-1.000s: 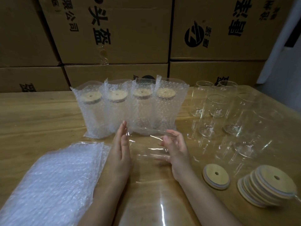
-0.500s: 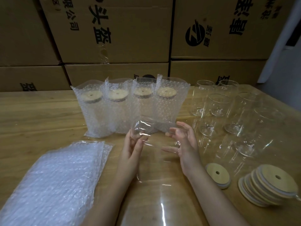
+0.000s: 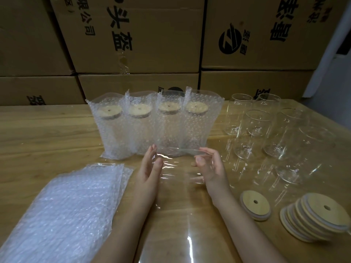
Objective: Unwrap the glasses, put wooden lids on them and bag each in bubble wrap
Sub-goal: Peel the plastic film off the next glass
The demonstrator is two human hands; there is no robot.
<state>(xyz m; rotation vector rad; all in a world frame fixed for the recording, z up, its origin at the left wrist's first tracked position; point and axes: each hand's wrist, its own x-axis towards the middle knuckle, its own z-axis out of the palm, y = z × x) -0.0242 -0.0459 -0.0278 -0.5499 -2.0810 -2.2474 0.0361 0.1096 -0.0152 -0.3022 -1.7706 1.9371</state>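
**four glasses packed, the fifth at the unwrapping stage**

four bagged glasses (image 3: 152,128), each with a wooden lid and a bubble-wrap sleeve, stand in a row at the back of the tabletop (image 3: 47,133). to the right stand the open glasses (image 3: 256,122), unlidded and unbagged, so most of the work appears to remain. a loose lid (image 3: 255,207) and a lid stack (image 3: 313,223) lie at front right, and a pile of flat bubble-wrap bags (image 3: 62,209) at front left.

the left hand (image 3: 150,168) and right hand (image 3: 209,168) are set apart in front of the row. each pinches one side of a clear wrapper (image 3: 178,162) stretched between them. whether a glass is inside it cannot be told.

half a second earlier the wrapper rose as a rounded tube above the hands; now it is drawn flatter and wider. one second earlier the hands lay low with straight fingers.
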